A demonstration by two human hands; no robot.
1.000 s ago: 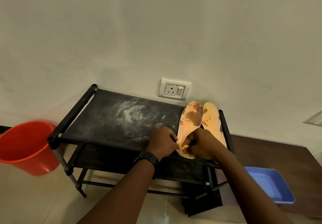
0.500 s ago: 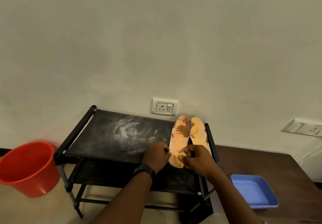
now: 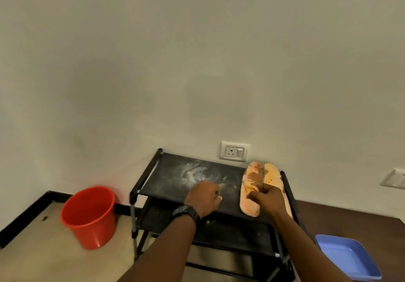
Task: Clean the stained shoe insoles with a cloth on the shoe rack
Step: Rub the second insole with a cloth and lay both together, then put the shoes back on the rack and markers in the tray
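Note:
Two orange insoles with brown stains lie side by side at the right end of the black shoe rack (image 3: 168, 178): the left insole (image 3: 252, 175) and the right insole (image 3: 272, 175). My right hand (image 3: 268, 200) rests over the middle of both insoles with its fingers curled round a small yellow cloth (image 3: 251, 194), which is mostly hidden under the fingers. My left hand (image 3: 203, 198), with a black watch on the wrist, lies as a loose fist on the rack top to the left of the insoles, apart from them, with nothing visible in it.
White dusty smears mark the rack top (image 3: 192, 174). A red bucket (image 3: 89, 213) stands on the floor left of the rack. A blue tray (image 3: 348, 257) sits on a dark brown surface at the right. A wall socket (image 3: 233, 151) is behind the rack.
My left hand has let go of the cloth and moved left onto the rack top. My right hand has carried the cloth up onto the insoles. The camera has tilted up and back.

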